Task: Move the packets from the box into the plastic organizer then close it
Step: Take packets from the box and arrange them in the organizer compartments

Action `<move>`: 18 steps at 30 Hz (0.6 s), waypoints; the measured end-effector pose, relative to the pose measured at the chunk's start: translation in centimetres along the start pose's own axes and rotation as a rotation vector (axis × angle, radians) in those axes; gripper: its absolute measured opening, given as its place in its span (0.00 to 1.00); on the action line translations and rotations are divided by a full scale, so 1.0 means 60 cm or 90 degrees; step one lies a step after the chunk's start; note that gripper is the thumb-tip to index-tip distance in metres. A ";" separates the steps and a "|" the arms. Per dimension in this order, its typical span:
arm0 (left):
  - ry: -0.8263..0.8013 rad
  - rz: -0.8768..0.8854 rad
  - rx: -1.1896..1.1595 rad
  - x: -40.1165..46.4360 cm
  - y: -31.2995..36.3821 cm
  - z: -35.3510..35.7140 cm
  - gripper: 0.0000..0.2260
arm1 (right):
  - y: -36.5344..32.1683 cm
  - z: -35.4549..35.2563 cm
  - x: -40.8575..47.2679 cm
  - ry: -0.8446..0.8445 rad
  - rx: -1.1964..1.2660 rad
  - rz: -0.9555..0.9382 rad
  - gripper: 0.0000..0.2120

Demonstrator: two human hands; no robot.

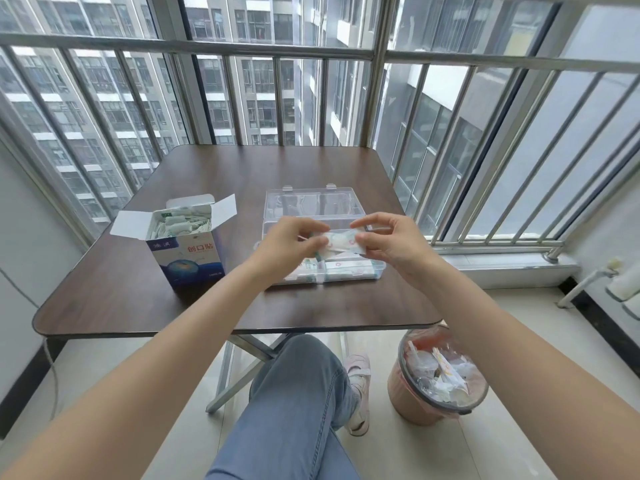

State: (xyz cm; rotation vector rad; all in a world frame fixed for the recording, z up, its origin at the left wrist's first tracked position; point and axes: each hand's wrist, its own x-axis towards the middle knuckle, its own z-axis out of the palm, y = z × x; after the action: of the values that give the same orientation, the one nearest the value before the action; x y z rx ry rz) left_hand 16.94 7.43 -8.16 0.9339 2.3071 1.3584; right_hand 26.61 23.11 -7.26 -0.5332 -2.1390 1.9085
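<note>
Brown table [138,289] bears clear plastic organizer [346,277]; left hand [287,242] and right hand [391,242] pinch flat packets [341,241].

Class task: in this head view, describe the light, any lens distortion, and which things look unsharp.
Head view: even daylight from the windows, soft sheen on the table, no hard shadows; the wide lens bows the railing and stretches the forearms; the packets held by the left hand and right hand look slightly soft, their print unreadable.
</note>
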 end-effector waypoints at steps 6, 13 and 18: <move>0.040 -0.031 -0.070 0.018 -0.004 0.011 0.08 | 0.004 -0.017 0.011 0.006 -0.057 -0.027 0.07; 0.012 -0.004 0.072 0.040 0.007 0.034 0.08 | 0.019 -0.043 0.033 0.089 -0.340 -0.079 0.00; -0.029 -0.025 0.285 0.051 0.004 0.052 0.07 | 0.038 -0.037 0.043 0.086 -0.515 -0.037 0.05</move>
State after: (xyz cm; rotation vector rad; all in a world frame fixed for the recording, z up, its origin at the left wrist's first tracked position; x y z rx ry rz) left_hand 16.46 11.62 -9.34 1.0205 2.6311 0.8035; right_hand 25.44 26.35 -9.39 -0.6889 -2.7283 0.8707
